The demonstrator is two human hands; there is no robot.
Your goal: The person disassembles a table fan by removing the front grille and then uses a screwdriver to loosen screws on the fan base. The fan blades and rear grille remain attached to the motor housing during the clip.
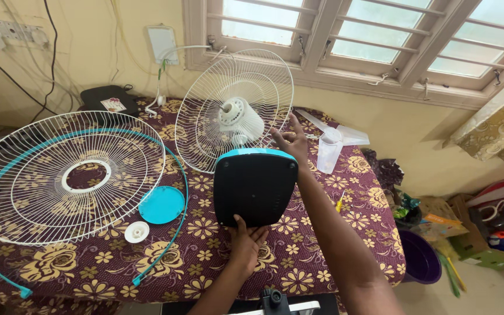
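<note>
I have the fan laid on its back in the middle of the desk (322,256), which is covered with a maroon cloth printed with yellow flowers. My left hand (247,242) is spread flat against the near edge of the black fan base (255,186), propping it up toward me, and my right hand (291,142) reaches over the top of the base with the fingers loosely spread, fingertips at the wires of the rear grille (237,111); I cannot tell whether they actually grip a wire. As I judge it, the fan is well apart already: the rear grille is on the white motor housing (239,116), but nothing else is. I count two grilles, that one and the front grille (65,175) lying flat at the left. There is one teal rim band (176,192) looped around the front grille, one teal round cap (161,205) just right of it, one small white nut (137,231) near the cap, and one clear three-blade propeller (331,143) at the far right. A black box (109,99) sits far left by the wall.
</note>
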